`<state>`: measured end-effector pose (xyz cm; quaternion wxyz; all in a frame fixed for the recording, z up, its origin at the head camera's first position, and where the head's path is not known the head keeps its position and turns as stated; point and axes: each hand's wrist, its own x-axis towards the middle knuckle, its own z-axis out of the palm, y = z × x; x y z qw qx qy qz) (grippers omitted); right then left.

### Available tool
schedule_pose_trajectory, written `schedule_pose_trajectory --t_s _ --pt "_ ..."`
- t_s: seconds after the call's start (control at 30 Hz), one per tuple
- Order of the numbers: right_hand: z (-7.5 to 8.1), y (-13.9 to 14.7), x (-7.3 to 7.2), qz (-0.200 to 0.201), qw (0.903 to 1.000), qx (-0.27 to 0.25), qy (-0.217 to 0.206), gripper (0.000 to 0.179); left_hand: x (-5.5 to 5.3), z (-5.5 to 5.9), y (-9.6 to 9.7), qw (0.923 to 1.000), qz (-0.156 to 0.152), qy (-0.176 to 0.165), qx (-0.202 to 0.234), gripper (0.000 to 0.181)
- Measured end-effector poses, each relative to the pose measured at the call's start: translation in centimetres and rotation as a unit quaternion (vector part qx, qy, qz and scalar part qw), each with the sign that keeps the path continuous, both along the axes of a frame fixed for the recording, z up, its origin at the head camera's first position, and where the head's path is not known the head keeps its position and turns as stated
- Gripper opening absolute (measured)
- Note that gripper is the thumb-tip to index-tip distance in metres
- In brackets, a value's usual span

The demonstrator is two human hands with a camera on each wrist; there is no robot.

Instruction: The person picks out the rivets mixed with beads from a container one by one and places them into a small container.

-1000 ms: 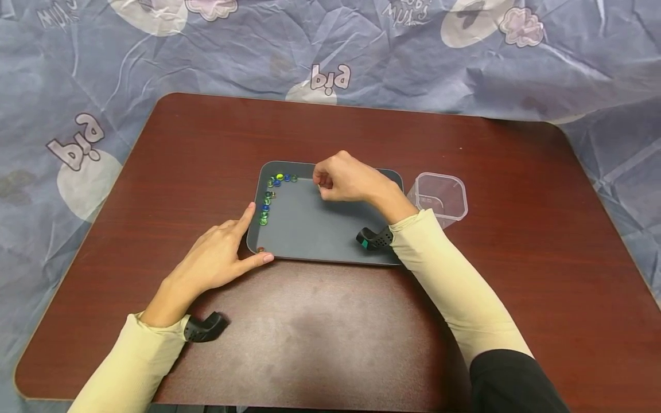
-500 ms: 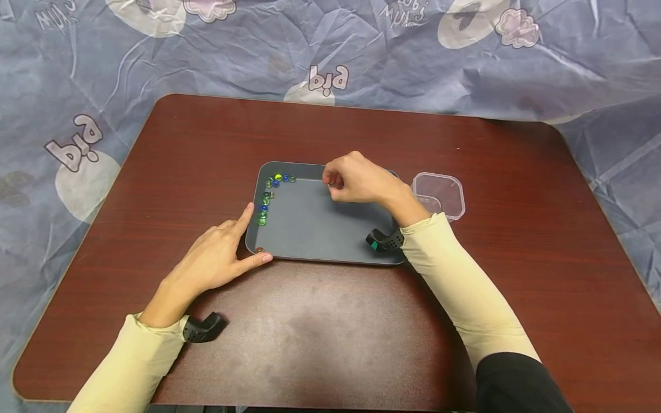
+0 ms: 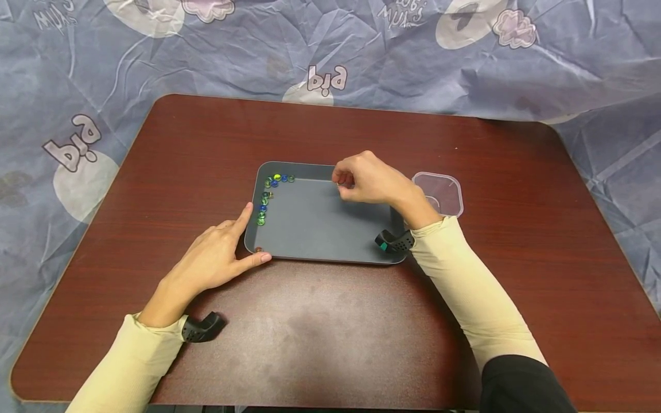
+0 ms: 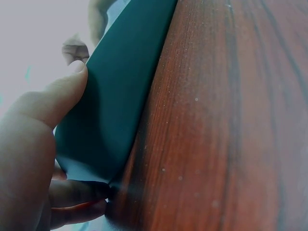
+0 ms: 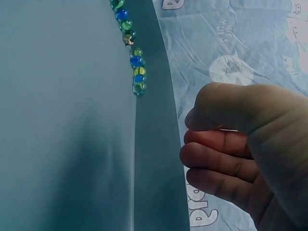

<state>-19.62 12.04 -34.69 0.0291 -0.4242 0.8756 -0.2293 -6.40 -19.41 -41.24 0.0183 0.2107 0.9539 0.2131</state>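
Dark red wood-grain table (image 3: 330, 321) carries a matt grey tray (image 3: 315, 226). The left hand (image 3: 214, 261), fingers straight and spread, braces the tray's near-left corner. Glass marbles (image 3: 269, 192) line its far-left rim. The right hand (image 3: 369, 180), curled shut, perhaps pinching something unseen, has drifted right towards the clear plastic cup (image 3: 440, 194).

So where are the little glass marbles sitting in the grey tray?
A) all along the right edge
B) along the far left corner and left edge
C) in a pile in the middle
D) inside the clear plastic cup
B: the marbles line the far-left corner and left rim of the tray; its middle is bare, and no marbles show in the clear cup.
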Motion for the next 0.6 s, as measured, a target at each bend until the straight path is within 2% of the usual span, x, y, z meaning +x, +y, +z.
schedule_pose_trajectory --t_s 0.6 --pt "0.2 2.1 0.4 -0.014 0.9997 -0.013 0.016 0.01 0.0 0.0 0.0 1.0 0.0 0.001 -0.001 0.102"
